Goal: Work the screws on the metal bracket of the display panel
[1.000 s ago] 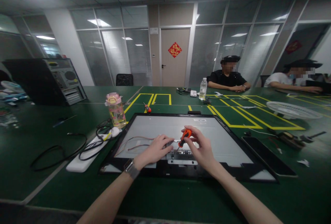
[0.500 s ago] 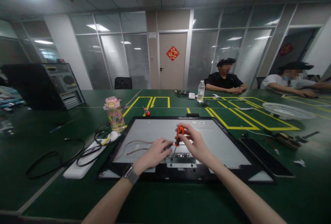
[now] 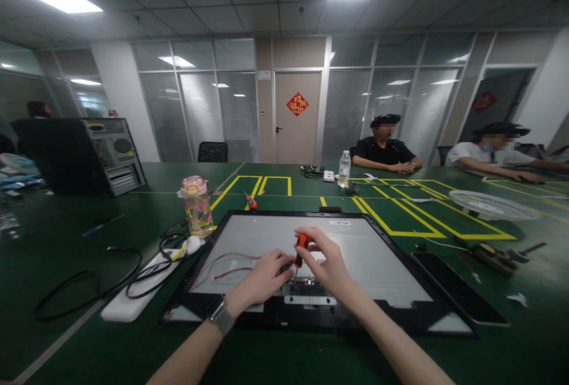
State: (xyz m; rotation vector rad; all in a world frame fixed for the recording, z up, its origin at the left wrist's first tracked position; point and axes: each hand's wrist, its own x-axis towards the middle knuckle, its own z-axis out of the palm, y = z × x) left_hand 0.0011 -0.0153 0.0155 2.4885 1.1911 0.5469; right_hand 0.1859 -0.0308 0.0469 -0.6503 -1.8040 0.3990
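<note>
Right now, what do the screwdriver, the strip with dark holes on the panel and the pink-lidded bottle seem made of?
Screwdriver: smooth orange-and-black handle, probably plastic; thin grey shaft, likely steel. Strip: probably metal, given its matt, silvery-grey look and dark holes. Bottle: glossy, see-through body, likely plastic, though glass is possible; pink lid, probably plastic too.

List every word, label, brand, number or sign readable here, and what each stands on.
"招财进宝", likely, though its strokes are soft: red diamond sign on the door.
Second red diamond, far right: too blurred to read.
White label on the flat panel: too small.
White wall plate left of the door: too small.
Clear bottle: any print is too blurred.
</note>
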